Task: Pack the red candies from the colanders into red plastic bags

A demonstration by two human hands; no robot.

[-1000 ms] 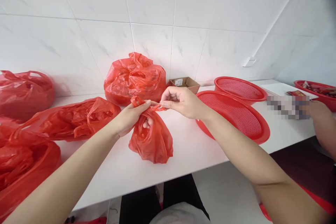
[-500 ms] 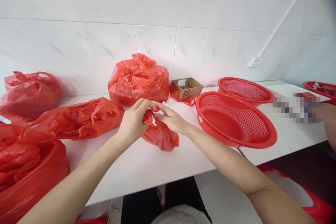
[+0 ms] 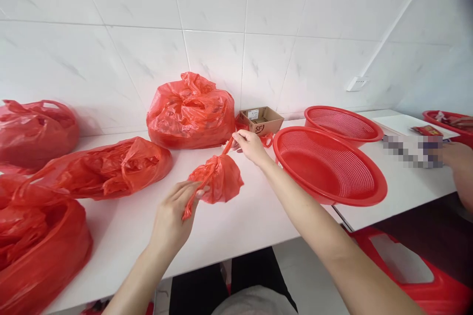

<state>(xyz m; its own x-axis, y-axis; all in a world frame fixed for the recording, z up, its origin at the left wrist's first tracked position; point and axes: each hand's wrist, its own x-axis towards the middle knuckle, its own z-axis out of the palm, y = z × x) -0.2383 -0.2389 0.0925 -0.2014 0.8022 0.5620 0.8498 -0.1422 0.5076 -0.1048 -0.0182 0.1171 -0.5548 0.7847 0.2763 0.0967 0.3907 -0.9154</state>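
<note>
A small red plastic bag [image 3: 219, 179] sits on the white counter [image 3: 236, 221], its two handles drawn taut in opposite directions. My left hand [image 3: 173, 214] pinches the near handle, pulled toward me. My right hand [image 3: 250, 145] pinches the far handle, pulled away toward the wall. The bag's neck is gathered tight between the two handles.
A full red bag [image 3: 190, 113] stands against the tiled wall, other red bags [image 3: 99, 170] lie at the left. A small cardboard box [image 3: 260, 120] and two red mesh baskets [image 3: 328, 167] are on the right. Another person's hand [image 3: 456, 157] rests far right. A red stool [image 3: 406, 275] is below.
My hands were close together working the handles over the bag; now they have drawn apart, left toward me and right toward the wall, tightening the handles at the bag's neck.
</note>
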